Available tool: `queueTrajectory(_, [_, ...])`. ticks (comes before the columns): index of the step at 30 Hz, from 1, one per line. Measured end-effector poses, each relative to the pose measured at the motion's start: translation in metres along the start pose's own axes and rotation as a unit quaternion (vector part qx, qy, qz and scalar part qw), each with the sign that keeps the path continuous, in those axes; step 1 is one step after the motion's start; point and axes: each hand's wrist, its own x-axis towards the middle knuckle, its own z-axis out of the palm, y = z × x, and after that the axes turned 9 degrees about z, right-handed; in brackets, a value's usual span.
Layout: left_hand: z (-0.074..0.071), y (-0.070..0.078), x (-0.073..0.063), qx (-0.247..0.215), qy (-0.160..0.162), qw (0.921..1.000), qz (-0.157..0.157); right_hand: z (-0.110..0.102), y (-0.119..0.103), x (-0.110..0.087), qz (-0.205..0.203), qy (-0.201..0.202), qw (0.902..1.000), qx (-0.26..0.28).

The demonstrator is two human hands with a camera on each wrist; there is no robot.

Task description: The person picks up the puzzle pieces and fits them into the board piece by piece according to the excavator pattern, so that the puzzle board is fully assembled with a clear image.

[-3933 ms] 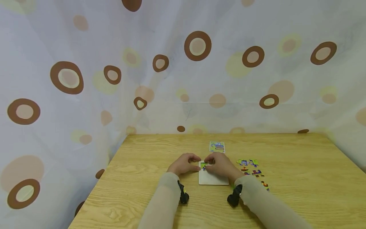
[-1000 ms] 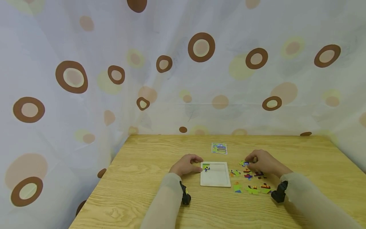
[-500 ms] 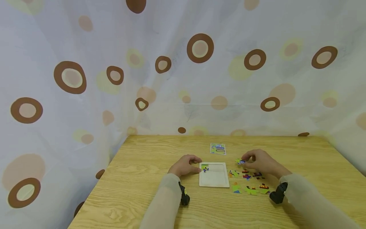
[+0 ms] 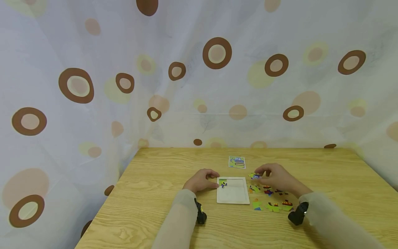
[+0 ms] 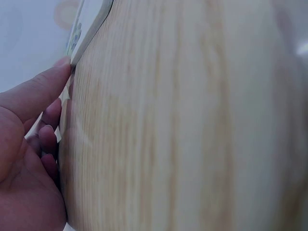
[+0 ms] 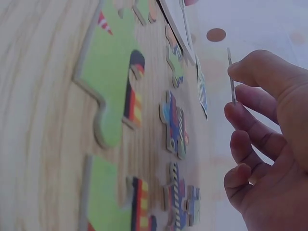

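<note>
My right hand (image 4: 276, 176) pinches a jigsaw puzzle piece (image 4: 254, 176) between thumb and fingers, just off the upper right corner of a white puzzle tray (image 4: 234, 196). Seen from the right wrist, that puzzle piece (image 6: 231, 77) is held edge-on above the table. At the tray's left side, my left hand (image 4: 200, 180) rests with the thumb (image 5: 60, 72) touching the rim and the other fingers loosely bent near the upper left corner. Green puzzle pieces with a blue and yellow print (image 4: 223, 183) lie in the tray's upper left corner; how many is unclear.
Several loose puzzle pieces (image 4: 273, 206) lie face up on the wooden table (image 4: 149, 193), right of the tray. A picture card (image 4: 237, 162) of a blue excavator lies behind it. A patterned curtain (image 4: 186, 131) hangs behind the table.
At first both hands were at the tray's upper left corner. The right hand then went to the loose pieces, took one, and has moved it left towards the tray. The left hand stays at the rim.
</note>
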Motion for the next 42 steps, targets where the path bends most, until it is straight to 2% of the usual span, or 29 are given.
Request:
queueTrajectory(18, [-0.001,-0.005,0.002,-0.001,0.003,1.0,-0.003,0.036,-0.017,0.02,-0.033,-0.018,0.9989,0.027])
queueTrajectory(28, [0.0,-0.001,0.001,0.004,0.0,1.0,-0.004,0.049,-0.038,0.024,0.003,-0.029,0.9995,0.011])
queueTrajectory(42, [-0.001,-0.008,0.005,0.014,-0.009,0.9999,0.0,0.061,-0.045,0.036,0.009,-0.038,0.9992,-0.013])
